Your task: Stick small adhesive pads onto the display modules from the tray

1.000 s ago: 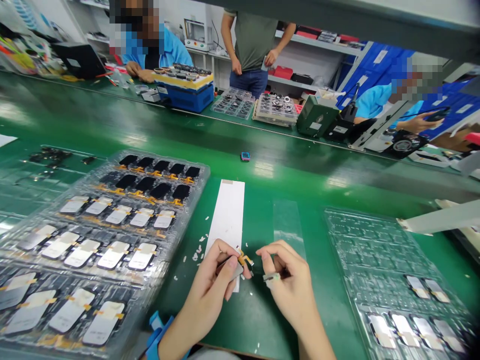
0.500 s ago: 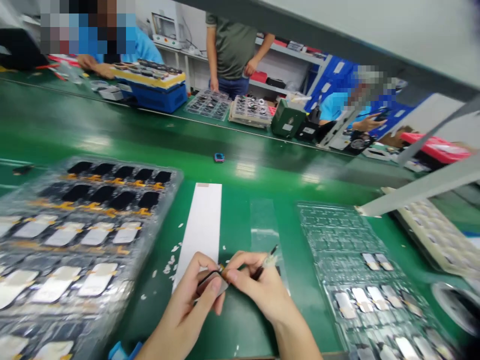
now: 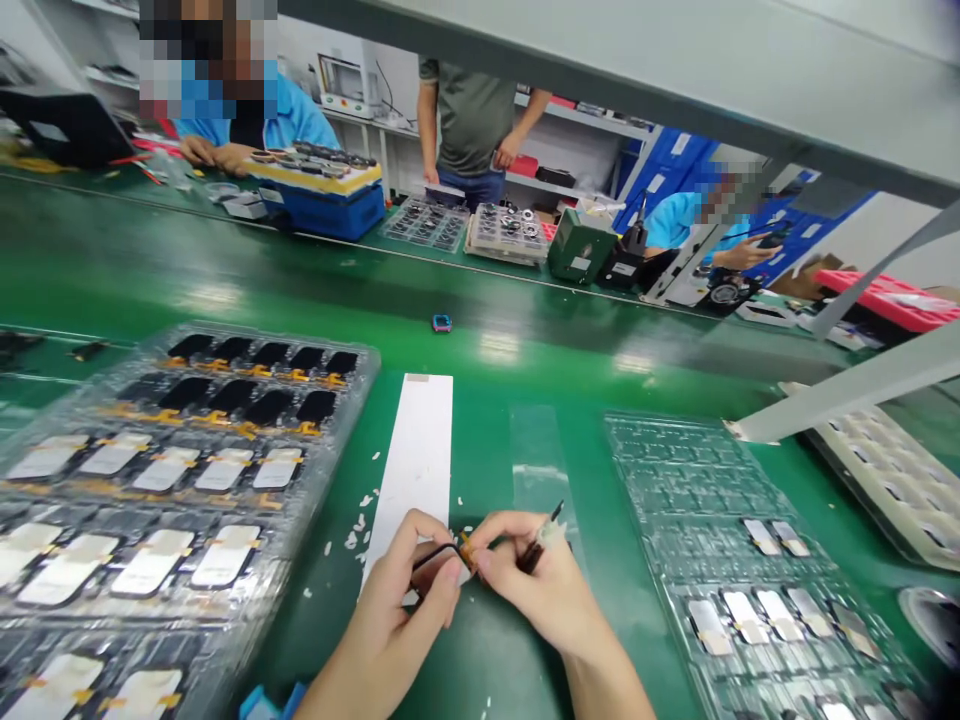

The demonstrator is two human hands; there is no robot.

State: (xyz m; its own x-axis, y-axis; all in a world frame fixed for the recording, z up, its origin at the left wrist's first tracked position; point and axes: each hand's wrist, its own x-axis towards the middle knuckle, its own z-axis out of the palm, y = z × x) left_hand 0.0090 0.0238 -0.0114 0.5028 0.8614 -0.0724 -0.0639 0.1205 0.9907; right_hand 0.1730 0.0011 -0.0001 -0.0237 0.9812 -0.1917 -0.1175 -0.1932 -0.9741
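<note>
My left hand [image 3: 409,610] is closed round a small display panel [image 3: 439,572] with a dark edge, gripping it between thumb and fingers. An orange flex cable [image 3: 466,549] sticks out at the panel's right corner. My right hand [image 3: 529,575] pinches at that cable with thumb and forefinger. Tucked in the same hand is a thin dark tool [image 3: 534,556], its slim end pointing up and away; its kind cannot be made out. Below the hands lies a white strip [image 3: 416,450], with small white scraps [image 3: 354,535] to its left.
On the left stands a clear tray [image 3: 330,480] of display panels. Another clear tray [image 3: 645,490], partly filled, lies on the right. A transparent film strip [image 3: 534,450] is on the green table [image 3: 300,300]. A slanted white post [image 3: 840,395] rises at right. Several people are across the table.
The camera view has shifted, so the table's things sit further right and lower. The panel has tilted in my left hand, and more of the orange cable shows at my right fingertips.
</note>
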